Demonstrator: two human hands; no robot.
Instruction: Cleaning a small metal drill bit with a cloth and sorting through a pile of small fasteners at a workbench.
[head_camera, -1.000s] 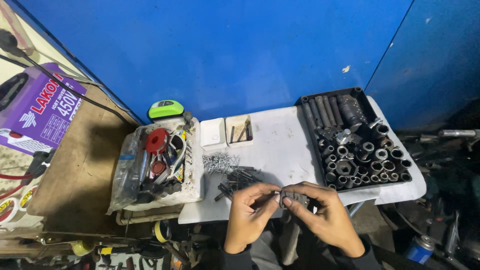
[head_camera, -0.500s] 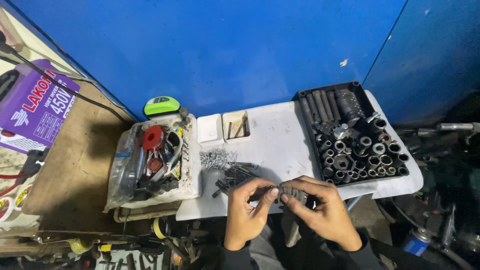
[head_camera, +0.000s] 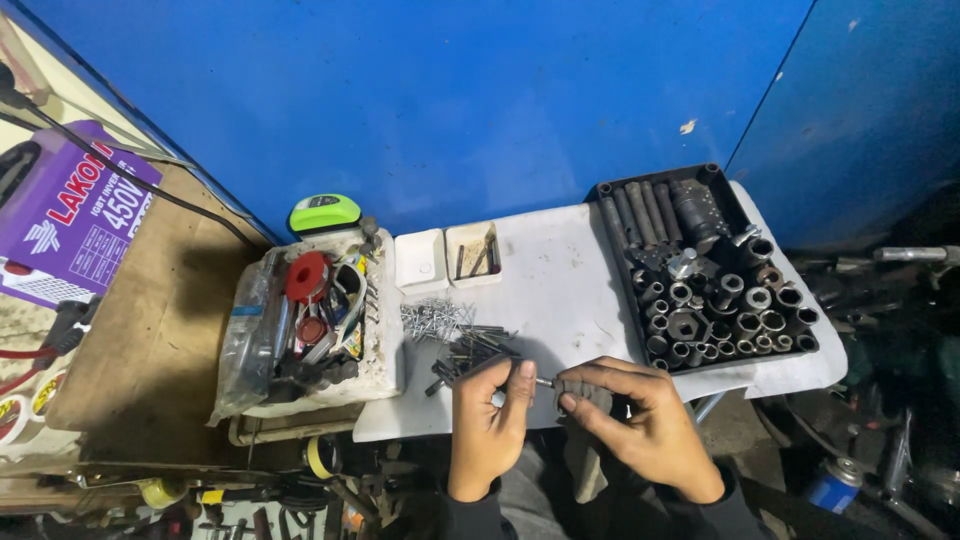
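A dark grey tool handle (head_camera: 585, 392) sits at the near edge of the white desk (head_camera: 560, 290), the right hand (head_camera: 640, 425) fingers clamped around it. The left hand (head_camera: 490, 425) fingers pinch a small metal bit (head_camera: 541, 381) at its tip. A pile of dark bits (head_camera: 465, 355) lies just beside, a black socket tray (head_camera: 710, 275) farther right.

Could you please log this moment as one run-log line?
left hand: pinching small bit | right hand: gripping dark tool handle | white table

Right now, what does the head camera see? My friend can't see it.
Two hands meet over a white table: the left hand pinches a thin metal bit into a dark handle gripped by the right hand. A black tray of sockets sits right, loose nails left.
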